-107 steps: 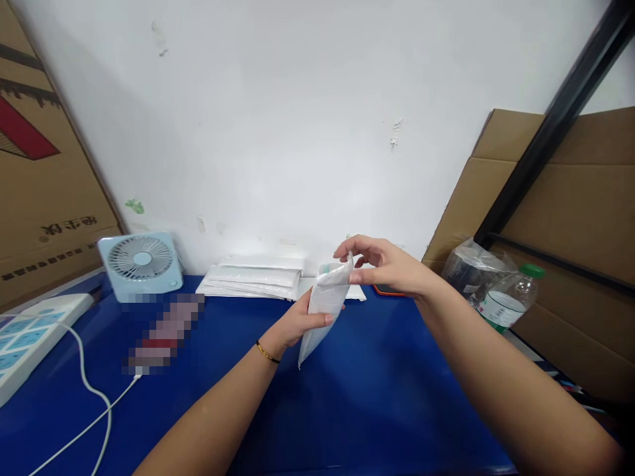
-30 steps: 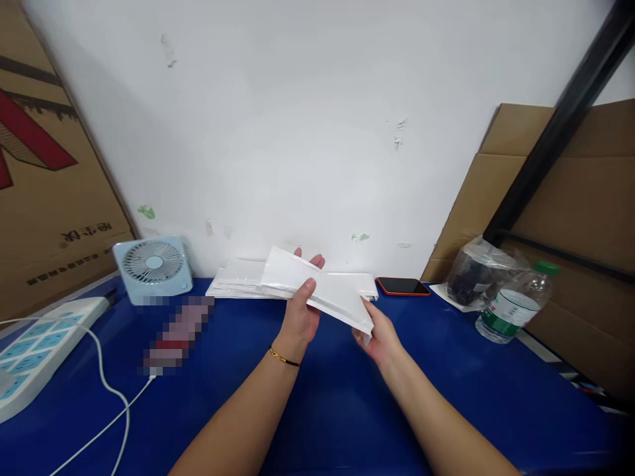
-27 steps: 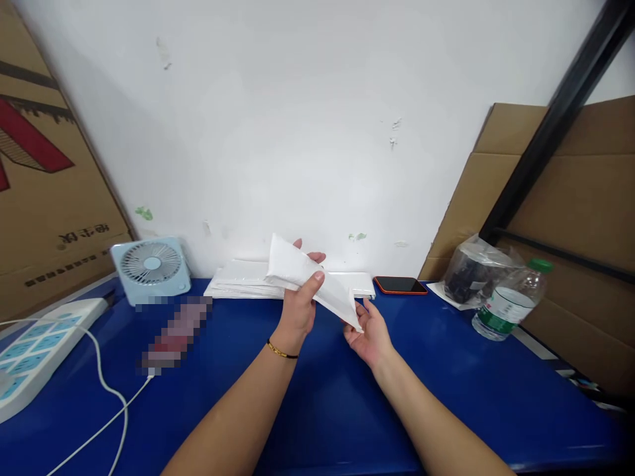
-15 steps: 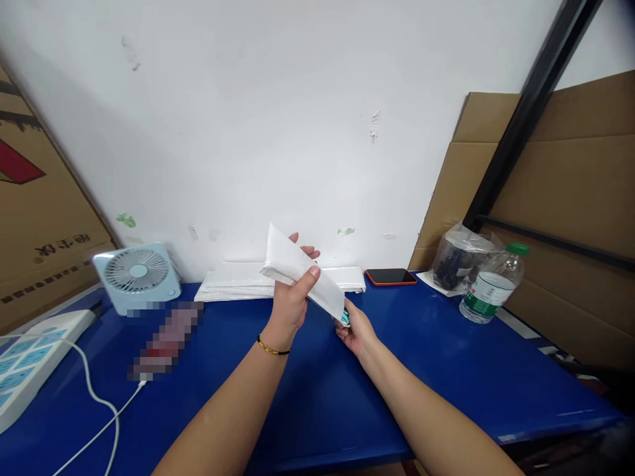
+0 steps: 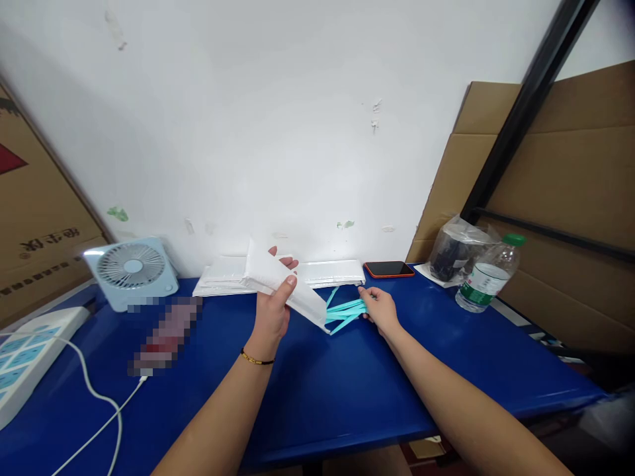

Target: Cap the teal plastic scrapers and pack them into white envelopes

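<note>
A: What is the left hand (image 5: 274, 311) doing?
B: It is gripping the packet (image 5: 310, 307), thumb in front, fingertips showing past the far edge.
A: Where is the packet sitting?
B: It is hovering above the table (image 5: 337, 396), slanting down toward the right hand (image 5: 381, 309).
A: What is that one holding?
B: It is pinching the turquoise strips (image 5: 347, 311) by one end; their other ends are sticking out of the packet's lower end.
A: What is lying behind?
B: A white stack (image 5: 222, 275) is lying along the wall (image 5: 248, 119), with a phone (image 5: 389, 270) resting just beside it.
A: And at the sides?
B: A fan (image 5: 133, 270) is standing left, a bottle (image 5: 488, 279) right.
</note>
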### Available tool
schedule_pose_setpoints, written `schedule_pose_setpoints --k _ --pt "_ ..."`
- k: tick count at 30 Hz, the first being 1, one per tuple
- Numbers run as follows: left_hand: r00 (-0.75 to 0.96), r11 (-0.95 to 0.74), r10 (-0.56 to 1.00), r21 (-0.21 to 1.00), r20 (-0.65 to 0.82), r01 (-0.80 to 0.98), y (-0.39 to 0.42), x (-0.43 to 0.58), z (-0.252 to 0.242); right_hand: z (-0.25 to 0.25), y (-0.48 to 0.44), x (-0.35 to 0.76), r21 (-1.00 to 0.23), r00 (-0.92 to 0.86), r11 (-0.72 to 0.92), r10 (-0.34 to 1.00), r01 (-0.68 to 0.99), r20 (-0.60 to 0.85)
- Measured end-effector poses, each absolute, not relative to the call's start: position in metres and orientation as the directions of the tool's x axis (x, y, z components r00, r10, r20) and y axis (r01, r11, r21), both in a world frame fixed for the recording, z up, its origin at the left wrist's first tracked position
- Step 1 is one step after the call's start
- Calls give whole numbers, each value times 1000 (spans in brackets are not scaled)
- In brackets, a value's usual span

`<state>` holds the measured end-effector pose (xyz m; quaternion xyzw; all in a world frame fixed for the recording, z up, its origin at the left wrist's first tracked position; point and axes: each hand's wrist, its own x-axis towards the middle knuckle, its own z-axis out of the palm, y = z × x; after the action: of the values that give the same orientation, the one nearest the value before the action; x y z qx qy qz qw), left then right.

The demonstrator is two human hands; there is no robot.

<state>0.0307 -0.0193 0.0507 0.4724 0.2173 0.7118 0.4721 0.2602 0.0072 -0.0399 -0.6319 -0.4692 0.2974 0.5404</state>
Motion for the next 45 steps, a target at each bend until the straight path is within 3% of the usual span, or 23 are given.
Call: schedule_pose_setpoints --k 4,7,13,21,29,36,45 --pt "-59 -478 864 776 500 -411 -23 25 56 -43 5 258 -763 320 80 876 642 360" --pt "-13 -520 835 781 550 -346 -25 20 69 -46 7 252 -625 229 148 847 766 481" --pt "156 -502 830 839 535 -208 -15 17 92 -52 9 247 -512 132 131 886 849 445" --pt "-15 -533 840 820 542 -209 -5 19 105 -48 5 246 -535 102 134 916 834 388" --pt "106 -460 866 861 489 -215 -11 31 88 -46 7 246 -556 114 119 923 822 367" --pt "3 -481 865 833 501 -273 -5 23 76 -45 7 247 -558 114 112 929 822 353" --pt "-145 -516 850 746 507 -421 -10 -9 98 -47 8 246 -550 98 127 928 825 360"
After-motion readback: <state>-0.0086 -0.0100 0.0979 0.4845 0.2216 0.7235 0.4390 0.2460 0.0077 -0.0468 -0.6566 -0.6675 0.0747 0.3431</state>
